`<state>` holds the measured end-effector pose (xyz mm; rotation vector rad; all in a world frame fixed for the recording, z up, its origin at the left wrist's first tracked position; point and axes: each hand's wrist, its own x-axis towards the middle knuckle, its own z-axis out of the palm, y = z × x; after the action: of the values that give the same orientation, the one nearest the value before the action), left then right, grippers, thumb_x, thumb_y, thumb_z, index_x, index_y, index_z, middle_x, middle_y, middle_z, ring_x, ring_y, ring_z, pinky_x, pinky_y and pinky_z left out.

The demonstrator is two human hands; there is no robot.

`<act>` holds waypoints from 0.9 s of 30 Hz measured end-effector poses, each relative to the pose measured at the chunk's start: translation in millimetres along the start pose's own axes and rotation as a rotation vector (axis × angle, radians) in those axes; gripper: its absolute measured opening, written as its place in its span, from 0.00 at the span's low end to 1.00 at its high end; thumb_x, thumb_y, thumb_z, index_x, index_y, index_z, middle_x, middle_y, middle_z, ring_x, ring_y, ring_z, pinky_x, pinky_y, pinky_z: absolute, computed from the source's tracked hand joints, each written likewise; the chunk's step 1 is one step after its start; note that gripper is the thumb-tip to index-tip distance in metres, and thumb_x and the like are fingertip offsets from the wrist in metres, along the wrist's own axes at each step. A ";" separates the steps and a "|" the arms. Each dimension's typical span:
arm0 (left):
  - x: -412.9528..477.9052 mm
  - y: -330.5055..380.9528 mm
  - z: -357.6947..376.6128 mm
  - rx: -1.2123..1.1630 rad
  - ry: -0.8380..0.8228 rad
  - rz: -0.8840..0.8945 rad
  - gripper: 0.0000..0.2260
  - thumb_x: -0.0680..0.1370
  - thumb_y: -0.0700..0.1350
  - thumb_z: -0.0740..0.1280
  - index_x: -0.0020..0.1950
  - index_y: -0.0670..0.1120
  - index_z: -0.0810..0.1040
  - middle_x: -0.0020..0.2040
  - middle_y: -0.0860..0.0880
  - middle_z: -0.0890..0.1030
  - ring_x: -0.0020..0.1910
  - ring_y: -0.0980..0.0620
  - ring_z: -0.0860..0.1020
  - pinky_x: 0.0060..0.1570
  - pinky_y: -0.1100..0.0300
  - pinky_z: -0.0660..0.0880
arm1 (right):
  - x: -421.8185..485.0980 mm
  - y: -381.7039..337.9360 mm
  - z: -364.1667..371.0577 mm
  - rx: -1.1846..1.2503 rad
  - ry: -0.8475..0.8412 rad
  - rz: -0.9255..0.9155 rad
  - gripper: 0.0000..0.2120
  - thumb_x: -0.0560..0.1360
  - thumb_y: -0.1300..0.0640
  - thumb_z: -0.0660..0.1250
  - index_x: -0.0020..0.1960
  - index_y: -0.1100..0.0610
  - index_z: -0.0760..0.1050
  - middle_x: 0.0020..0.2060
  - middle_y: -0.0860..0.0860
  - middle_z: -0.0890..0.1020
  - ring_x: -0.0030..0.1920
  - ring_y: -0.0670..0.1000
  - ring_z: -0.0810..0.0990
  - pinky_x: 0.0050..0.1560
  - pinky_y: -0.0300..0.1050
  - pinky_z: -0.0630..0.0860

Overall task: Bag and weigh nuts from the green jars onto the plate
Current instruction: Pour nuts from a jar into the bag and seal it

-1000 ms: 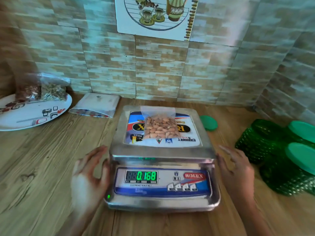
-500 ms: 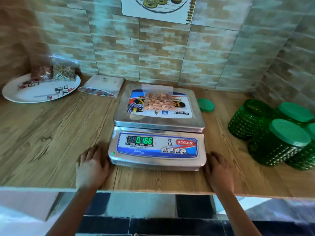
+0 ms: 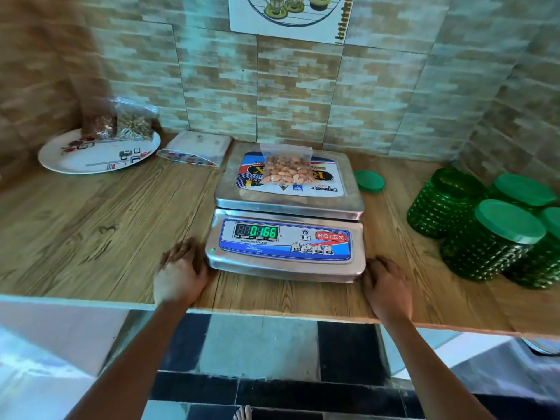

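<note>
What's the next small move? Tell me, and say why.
Probably lift the bag of nuts off the scale with the left hand and carry it to the plate. The display reads 0.166, two filled bags sit on that plate, and that hand and the right hand rest empty on the counter.

Almond bag (image 3: 287, 169) flat on scale pan (image 3: 230, 189); display reads 0.166.

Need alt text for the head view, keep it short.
A clear bag of nuts lies on a steel scale reading 0.166, with the left hand and right hand flat on the wooden counter either side of it. Far left, a plate holds two filled bags; at right stand green jars and a loose lid.
</note>
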<state>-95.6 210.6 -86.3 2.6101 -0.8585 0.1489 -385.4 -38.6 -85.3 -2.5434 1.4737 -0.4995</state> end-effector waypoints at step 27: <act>-1.7 3.2 0.8 -0.064 0.079 0.007 0.16 0.76 0.44 0.65 0.61 0.40 0.77 0.62 0.42 0.77 0.63 0.41 0.74 0.63 0.47 0.68 | 1.7 7.7 5.7 0.051 0.009 -0.021 0.15 0.77 0.51 0.62 0.62 0.53 0.75 0.63 0.53 0.74 0.64 0.56 0.70 0.67 0.55 0.65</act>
<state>-98.8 208.9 -86.4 2.5239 -0.8313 0.2211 -388.8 -44.1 -92.6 -2.5231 1.4204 -0.5456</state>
